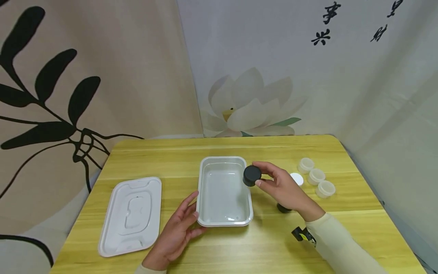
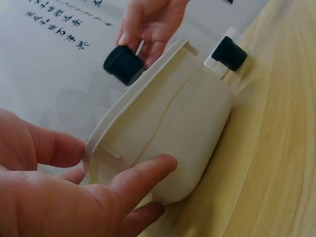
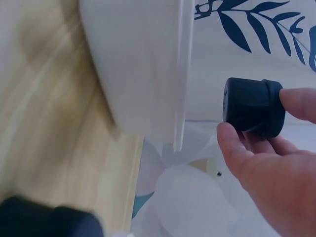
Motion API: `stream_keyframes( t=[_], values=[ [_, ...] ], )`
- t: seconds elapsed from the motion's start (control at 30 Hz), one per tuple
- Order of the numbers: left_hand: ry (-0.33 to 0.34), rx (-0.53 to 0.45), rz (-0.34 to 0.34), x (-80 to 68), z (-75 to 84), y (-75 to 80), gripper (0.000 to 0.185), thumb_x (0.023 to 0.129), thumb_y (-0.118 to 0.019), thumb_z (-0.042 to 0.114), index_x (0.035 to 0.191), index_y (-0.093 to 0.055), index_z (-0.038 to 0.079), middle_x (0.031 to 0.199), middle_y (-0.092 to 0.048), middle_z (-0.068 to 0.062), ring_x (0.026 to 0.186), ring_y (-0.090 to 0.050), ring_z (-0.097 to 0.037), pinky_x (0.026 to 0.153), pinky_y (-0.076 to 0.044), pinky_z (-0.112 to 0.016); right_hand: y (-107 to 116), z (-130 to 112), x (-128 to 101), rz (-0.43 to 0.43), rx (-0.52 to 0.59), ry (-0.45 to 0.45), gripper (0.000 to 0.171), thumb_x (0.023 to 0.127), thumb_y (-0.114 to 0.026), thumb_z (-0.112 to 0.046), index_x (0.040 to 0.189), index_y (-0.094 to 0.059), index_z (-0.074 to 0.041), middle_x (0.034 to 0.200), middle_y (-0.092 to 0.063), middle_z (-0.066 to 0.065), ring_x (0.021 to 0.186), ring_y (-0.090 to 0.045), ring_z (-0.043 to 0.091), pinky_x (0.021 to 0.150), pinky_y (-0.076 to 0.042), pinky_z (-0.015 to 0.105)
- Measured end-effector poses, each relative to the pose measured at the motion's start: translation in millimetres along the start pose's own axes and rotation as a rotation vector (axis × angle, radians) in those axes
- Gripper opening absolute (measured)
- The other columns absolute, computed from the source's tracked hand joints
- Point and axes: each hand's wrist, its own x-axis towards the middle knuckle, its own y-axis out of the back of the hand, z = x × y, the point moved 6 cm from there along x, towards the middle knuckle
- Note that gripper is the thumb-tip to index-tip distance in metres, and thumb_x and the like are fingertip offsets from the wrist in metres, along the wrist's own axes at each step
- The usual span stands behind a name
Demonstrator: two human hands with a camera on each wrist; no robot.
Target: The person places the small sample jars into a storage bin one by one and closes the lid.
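Note:
My right hand pinches a small black jar between thumb and fingertips, over the right rim of a white rectangular plastic box. In the right wrist view the black jar is a short cylinder with a wider band at one end. My left hand holds the box by its near left corner; in the left wrist view, fingers lie along its outer wall and others meet the rim. The bottom of the box shows bare. A second black jar stands partly hidden under my right hand.
A white box lid lies flat on the left of the wooden table. To the right stand three small translucent cups, with a white round container beside them, partly behind my right hand. A printed curtain hangs behind the table.

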Motion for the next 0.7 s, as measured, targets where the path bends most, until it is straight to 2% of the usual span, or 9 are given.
stream_keyframes(
  t=[0.13, 0.23, 0.43, 0.5, 0.6, 0.7],
  values=[
    [-0.001, -0.011, -0.001, -0.4, -0.4, -0.1, 0.067, 0.111, -0.05, 0.013, 0.169, -0.02, 0.025, 0.172, -0.021, -0.022, 0.136, -0.056, -0.033, 0.102, -0.057, -0.046, -10, -9, 13, -0.037, 0.02, 0.018, 0.054, 0.102, -0.067, -0.005, 0.153, -0.049, 0.002, 0.14, -0.063, 0.02, 0.132, -0.06, 0.03, 0.106, -0.055, 0.028],
    [-0.001, -0.013, 0.007, -0.3, -0.8, 1.1, 0.066, 0.111, -0.05, 0.013, 0.169, -0.021, 0.025, 0.172, -0.023, -0.021, 0.134, -0.058, -0.032, 0.102, -0.057, -0.047, -18, -13, 22, -0.062, 0.029, 0.016, 0.054, 0.102, -0.067, -0.003, 0.153, -0.049, 0.002, 0.141, -0.063, 0.02, 0.134, -0.06, 0.036, 0.107, -0.055, 0.03],
    [0.017, -0.004, 0.033, -0.9, -1.9, 2.7, 0.063, 0.112, -0.048, 0.012, 0.168, -0.025, 0.029, 0.171, -0.026, -0.018, 0.131, -0.06, -0.027, 0.104, -0.056, -0.052, -34, -13, 39, -0.102, 0.041, -0.001, 0.051, 0.102, -0.066, -0.003, 0.151, -0.052, -0.001, 0.143, -0.063, 0.017, 0.136, -0.059, 0.035, 0.104, -0.056, 0.027],
    [0.019, -0.003, 0.033, -1.1, -1.8, 2.5, 0.063, 0.112, -0.047, 0.012, 0.168, -0.025, 0.03, 0.172, -0.026, -0.018, 0.133, -0.059, -0.03, 0.104, -0.055, -0.053, -39, -12, 45, -0.122, 0.036, -0.008, 0.05, 0.102, -0.066, -0.005, 0.151, -0.054, -0.003, 0.144, -0.063, 0.015, 0.136, -0.059, 0.034, 0.103, -0.056, 0.028],
    [0.015, -0.003, 0.028, -0.9, -1.1, 1.6, 0.063, 0.112, -0.047, 0.012, 0.168, -0.025, 0.029, 0.172, -0.025, -0.018, 0.136, -0.056, -0.034, 0.105, -0.055, -0.053, -49, -6, 56, -0.15, -0.003, -0.02, 0.049, 0.102, -0.067, -0.006, 0.15, -0.055, -0.005, 0.144, -0.064, 0.011, 0.135, -0.06, 0.031, 0.103, -0.056, 0.033],
    [0.01, -0.002, 0.016, -0.2, -1.0, 0.0, 0.063, 0.112, -0.047, 0.012, 0.169, -0.023, 0.027, 0.172, -0.023, -0.02, 0.137, -0.055, -0.035, 0.105, -0.055, -0.052, -58, 2, 65, -0.17, -0.041, -0.026, 0.051, 0.102, -0.067, -0.006, 0.151, -0.053, -0.003, 0.145, -0.063, 0.012, 0.134, -0.061, 0.031, 0.107, -0.054, 0.044]
  ],
)
